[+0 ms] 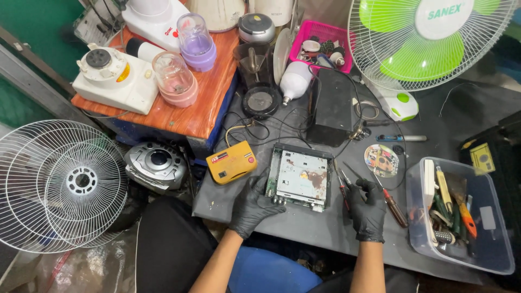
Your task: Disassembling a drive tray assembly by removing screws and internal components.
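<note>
The left hand [252, 209], gloved in black, lies with fingers spread on the near left corner of the open player [300, 177], apparently to steady it near the desk's [320, 225] front edge. The right hand [368, 210] is curled, its grip pinching a thin probe [344, 190] just right of the player, beside a screwdriver [392, 202]. A disc [381, 160] lies behind it, and a tool bin [461, 214] closes the right edge. A yellow meter [231, 161] sits by the left edge. Open room remains along the front edge between the hands.
</note>
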